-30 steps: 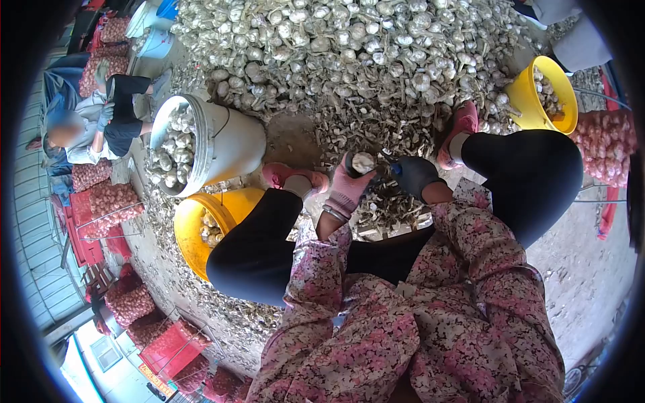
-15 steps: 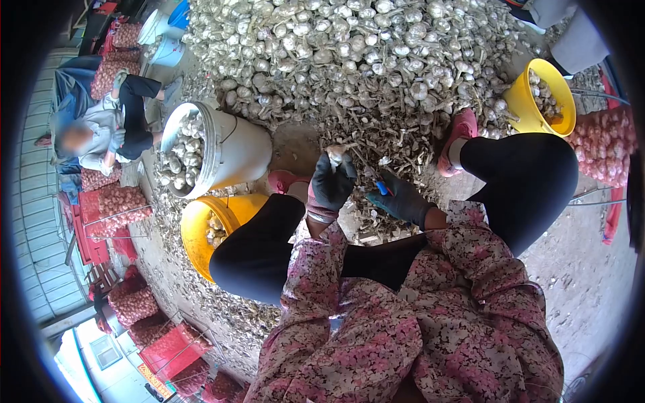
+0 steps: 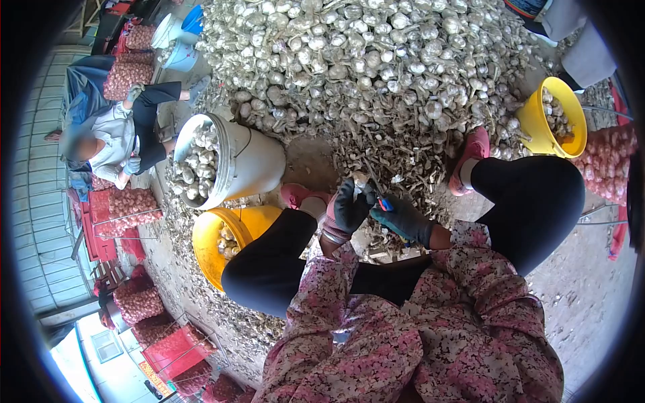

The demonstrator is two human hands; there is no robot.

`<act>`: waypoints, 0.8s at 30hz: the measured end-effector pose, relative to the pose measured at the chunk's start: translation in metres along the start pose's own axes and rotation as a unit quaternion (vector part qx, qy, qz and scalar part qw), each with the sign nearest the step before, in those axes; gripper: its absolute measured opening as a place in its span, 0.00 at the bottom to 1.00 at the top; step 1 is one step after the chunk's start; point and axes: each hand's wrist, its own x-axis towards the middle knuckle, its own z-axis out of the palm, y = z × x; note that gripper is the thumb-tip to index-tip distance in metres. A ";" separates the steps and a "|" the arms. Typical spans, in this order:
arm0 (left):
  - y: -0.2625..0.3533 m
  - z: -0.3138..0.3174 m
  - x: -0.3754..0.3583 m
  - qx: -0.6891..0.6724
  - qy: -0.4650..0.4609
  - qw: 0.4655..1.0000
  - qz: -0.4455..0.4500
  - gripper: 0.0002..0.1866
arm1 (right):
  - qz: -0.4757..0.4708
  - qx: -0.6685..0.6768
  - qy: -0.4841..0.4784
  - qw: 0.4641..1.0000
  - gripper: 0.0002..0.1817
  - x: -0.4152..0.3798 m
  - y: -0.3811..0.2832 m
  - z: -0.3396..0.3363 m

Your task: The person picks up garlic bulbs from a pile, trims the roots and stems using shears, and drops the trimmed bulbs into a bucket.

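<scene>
My left hand (image 3: 349, 209), in a dark glove, is closed around a garlic bulb (image 3: 361, 180) whose pale top shows above the fingers. Close beside it on the right, my gloved right hand (image 3: 405, 220) is wrapped round a small tool with a blue-and-red handle (image 3: 384, 203). The tool's front end points toward the bulb and is partly hidden by the left hand. Both hands are between my knees, above a litter of dry garlic stalks and skins (image 3: 403, 158).
A large garlic heap (image 3: 363, 60) lies ahead. On the left stand a white bucket (image 3: 259, 158) and a yellow bucket (image 3: 252, 221), both holding garlic; another yellow bucket (image 3: 534, 127) is at right. A seated person (image 3: 114, 134) is far left, near red net sacks (image 3: 131, 208).
My hands have come closer together, the tool now right next to the bulb. The whole view has shifted slightly, so surroundings appear lower and farther right.
</scene>
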 end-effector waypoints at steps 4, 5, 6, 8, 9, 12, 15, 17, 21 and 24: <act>-0.001 0.024 0.000 -0.069 0.028 0.996 -0.053 0.21 | 0.086 0.038 -0.012 0.995 0.20 -0.006 -0.060 -0.015; -0.002 0.026 0.000 -0.073 0.032 0.995 -0.054 0.21 | 0.092 0.039 -0.013 0.995 0.20 -0.006 -0.062 -0.017; -0.003 0.026 0.001 -0.073 0.009 0.996 -0.044 0.22 | 0.135 0.080 -0.023 0.987 0.19 -0.006 -0.063 -0.018; -0.002 0.020 0.006 -0.042 -0.070 0.996 -0.034 0.22 | 0.167 0.152 -0.025 0.974 0.16 -0.006 -0.060 -0.015; -0.001 0.017 0.006 -0.043 -0.069 0.996 -0.032 0.22 | 0.168 0.151 -0.027 0.974 0.16 -0.005 -0.057 -0.013; 0.004 0.010 0.008 -0.092 -0.040 0.995 -0.026 0.22 | 0.193 0.227 -0.061 0.953 0.18 0.002 -0.044 -0.010; 0.010 0.009 0.003 -0.085 0.063 0.994 -0.011 0.21 | 0.057 0.009 0.011 0.998 0.21 0.005 -0.029 -0.006; 0.011 0.019 0.004 0.044 0.049 0.997 0.028 0.20 | 0.061 -0.002 0.026 0.998 0.25 0.008 -0.029 -0.008; 0.009 0.022 0.003 0.324 0.126 0.936 0.054 0.13 | 0.076 -0.151 0.018 0.985 0.25 0.001 -0.068 -0.019; 0.024 -0.004 0.009 0.159 0.142 0.966 0.147 0.12 | 0.126 -0.075 0.018 0.989 0.20 -0.005 -0.051 -0.016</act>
